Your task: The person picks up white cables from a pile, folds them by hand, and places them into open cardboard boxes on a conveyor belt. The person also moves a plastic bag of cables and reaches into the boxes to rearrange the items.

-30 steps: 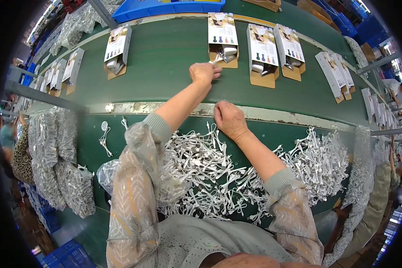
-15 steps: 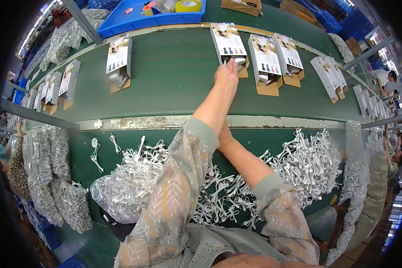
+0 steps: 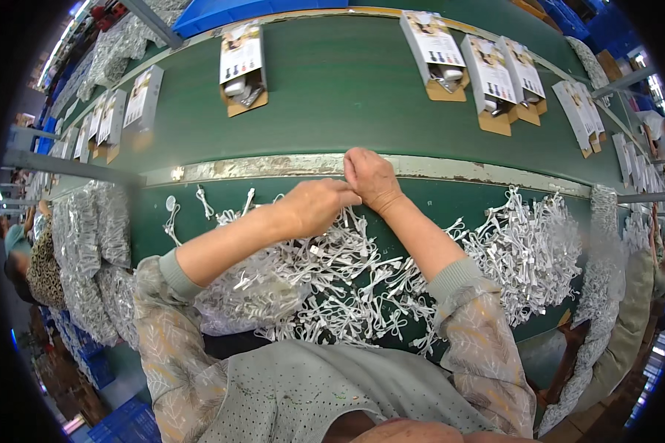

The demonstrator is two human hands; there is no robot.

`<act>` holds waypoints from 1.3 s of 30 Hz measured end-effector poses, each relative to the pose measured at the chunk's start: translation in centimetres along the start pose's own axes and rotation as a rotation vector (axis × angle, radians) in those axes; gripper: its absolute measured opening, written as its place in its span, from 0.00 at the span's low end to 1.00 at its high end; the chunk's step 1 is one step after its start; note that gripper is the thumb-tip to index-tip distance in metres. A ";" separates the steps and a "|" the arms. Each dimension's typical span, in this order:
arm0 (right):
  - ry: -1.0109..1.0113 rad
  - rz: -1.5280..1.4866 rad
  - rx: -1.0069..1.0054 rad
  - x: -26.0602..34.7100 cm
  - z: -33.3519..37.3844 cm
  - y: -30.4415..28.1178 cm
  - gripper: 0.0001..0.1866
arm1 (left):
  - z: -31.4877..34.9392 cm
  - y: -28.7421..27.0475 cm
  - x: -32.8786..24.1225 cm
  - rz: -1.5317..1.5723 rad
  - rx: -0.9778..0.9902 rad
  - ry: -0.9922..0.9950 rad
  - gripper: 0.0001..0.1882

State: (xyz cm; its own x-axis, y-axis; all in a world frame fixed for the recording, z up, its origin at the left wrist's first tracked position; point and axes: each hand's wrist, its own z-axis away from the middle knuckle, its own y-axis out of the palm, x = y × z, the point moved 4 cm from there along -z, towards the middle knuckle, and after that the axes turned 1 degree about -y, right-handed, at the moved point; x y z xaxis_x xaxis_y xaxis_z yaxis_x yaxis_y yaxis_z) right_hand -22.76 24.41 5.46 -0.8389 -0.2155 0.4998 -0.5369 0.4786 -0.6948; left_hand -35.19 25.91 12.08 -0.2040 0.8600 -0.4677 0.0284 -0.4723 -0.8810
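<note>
My left hand (image 3: 319, 207) is closed over the pile of white cables (image 3: 332, 255), its fingertips meeting my right hand. My right hand (image 3: 373, 179) is curled, close to the worn pale rail (image 3: 451, 164). What either hand holds, if anything, is hidden by the fingers. The cables are bundled short, with plug ends showing. Beyond the rail, an upright-printed white box (image 3: 432, 48) lies on the green conveyor belt (image 3: 310, 96), its brown end flap open and a white item showing inside. Another open white box (image 3: 242, 63) lies further left.
Several more boxes (image 3: 488, 74) lie along the belt at both sides. A second cable heap (image 3: 528, 262) is at right, and bagged cables (image 3: 89, 236) stand at left. A blue tray (image 3: 258, 13) sits beyond the belt. Metal posts (image 3: 74, 168) flank the bench. Other people are at the edges.
My left hand has come back from the box on the belt to my right hand above the cables. The boxes have shifted right along the belt. The view has tilted too.
</note>
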 end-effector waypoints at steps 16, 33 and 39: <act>-0.015 0.031 0.009 0.3 0.3 -0.4 0.05 | 3.4 -3.1 5.7 1.123 -0.385 -0.582 0.13; -0.002 -0.023 0.036 1.6 1.1 0.5 0.05 | -8.8 -2.8 12.5 -0.427 -0.528 -0.127 0.15; -0.014 0.022 0.005 -0.2 1.1 -0.4 0.04 | -4.4 -3.3 7.8 -0.169 -0.172 -0.097 0.23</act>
State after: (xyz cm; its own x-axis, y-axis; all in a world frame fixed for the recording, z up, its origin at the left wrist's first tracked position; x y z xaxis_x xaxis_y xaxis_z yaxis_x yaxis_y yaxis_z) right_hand -22.51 23.32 5.04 -0.8519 -0.2162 0.4771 -0.5183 0.4795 -0.7081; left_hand -32.52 35.00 11.05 -0.3124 0.8978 -0.3106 0.1499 -0.2763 -0.9493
